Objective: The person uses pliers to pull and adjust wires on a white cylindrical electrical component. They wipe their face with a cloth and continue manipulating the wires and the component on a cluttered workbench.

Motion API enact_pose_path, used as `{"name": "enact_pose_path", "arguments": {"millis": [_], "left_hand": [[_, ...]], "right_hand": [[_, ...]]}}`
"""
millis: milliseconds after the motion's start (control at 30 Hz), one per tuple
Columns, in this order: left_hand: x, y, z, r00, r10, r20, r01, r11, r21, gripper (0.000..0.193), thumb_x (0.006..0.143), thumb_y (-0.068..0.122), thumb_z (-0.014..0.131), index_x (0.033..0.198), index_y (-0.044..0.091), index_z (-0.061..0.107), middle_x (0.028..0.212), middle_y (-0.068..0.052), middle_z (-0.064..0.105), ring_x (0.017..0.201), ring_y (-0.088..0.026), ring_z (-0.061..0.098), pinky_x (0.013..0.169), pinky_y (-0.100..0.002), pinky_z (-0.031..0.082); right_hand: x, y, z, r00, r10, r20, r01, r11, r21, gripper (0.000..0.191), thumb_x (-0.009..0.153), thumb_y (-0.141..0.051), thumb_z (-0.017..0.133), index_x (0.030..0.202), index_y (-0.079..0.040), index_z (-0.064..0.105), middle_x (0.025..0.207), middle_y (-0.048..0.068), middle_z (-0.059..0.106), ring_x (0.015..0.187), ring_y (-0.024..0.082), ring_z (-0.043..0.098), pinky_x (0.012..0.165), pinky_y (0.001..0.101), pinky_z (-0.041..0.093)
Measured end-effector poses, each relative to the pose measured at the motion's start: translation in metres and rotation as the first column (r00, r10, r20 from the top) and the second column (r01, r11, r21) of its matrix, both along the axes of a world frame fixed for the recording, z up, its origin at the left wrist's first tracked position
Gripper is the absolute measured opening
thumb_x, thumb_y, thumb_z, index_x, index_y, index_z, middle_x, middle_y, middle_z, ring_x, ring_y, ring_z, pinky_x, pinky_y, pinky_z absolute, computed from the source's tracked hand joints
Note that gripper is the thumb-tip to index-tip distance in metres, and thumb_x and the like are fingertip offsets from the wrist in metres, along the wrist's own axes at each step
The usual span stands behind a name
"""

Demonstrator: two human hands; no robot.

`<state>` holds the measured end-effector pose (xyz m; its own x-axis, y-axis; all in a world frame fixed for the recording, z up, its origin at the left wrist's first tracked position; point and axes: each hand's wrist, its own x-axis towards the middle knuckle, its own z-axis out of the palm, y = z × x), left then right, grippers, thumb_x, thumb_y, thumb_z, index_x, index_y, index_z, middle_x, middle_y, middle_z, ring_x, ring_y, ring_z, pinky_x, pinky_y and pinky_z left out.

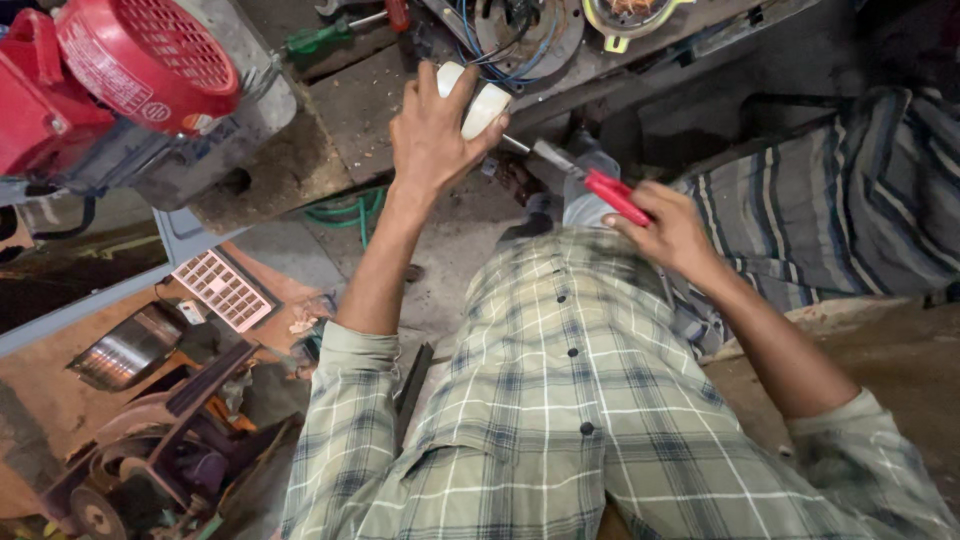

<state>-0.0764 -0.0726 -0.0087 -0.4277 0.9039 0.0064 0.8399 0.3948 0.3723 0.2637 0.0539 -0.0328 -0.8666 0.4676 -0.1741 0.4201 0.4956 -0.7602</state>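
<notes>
My left hand (432, 135) is raised over the edge of a dirty workbench (340, 110) and grips a white roll of tape (482, 100). My right hand (672, 232) holds red-handled pliers (610, 192), their metal jaws (540, 155) pointing up and left toward the tape roll. Just beyond the tape lies a round metal motor part (540, 35) with blue wires (490, 55) coming out of it. I wear a green plaid shirt.
A red motor with a vented fan cover (140, 70) sits at the bench's left end. A green-handled screwdriver (320, 35) lies on the bench. Striped cloth (850, 200) is at the right. On the floor lie machine parts (150, 440), a perforated grille (222, 290) and a green hose (350, 212).
</notes>
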Motion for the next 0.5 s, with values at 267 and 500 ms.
{"name": "enact_pose_path", "arguments": {"millis": [267, 500], "left_hand": [[-0.001, 0.005, 0.005, 0.997, -0.002, 0.072, 0.0, 0.999, 0.034, 0.047, 0.102, 0.051, 0.063, 0.135, 0.017, 0.066, 0.127, -0.022, 0.053, 0.107, -0.043, 0.059, 0.077, -0.054, 0.056], [0.0, 0.006, 0.006, 0.999, -0.014, 0.047, 0.011, 0.998, 0.063, 0.04, 0.105, 0.044, 0.06, 0.136, 0.019, 0.065, 0.124, -0.02, 0.054, 0.106, -0.043, 0.06, 0.077, -0.054, 0.056]], "right_hand": [[-0.016, 0.016, 0.038, 0.875, 0.012, -0.485, 0.162, 0.935, 0.317, 0.041, 0.087, -0.021, 0.092, 0.103, -0.001, 0.06, 0.097, 0.019, 0.058, 0.087, 0.03, 0.061, 0.071, 0.0388, 0.051], [-0.052, 0.021, 0.037, 0.944, 0.068, -0.322, 0.06, 0.927, 0.371, 0.06, 0.077, -0.022, 0.092, 0.123, 0.0, 0.062, 0.094, 0.014, 0.06, 0.081, 0.032, 0.061, 0.07, 0.0432, 0.051]]}}
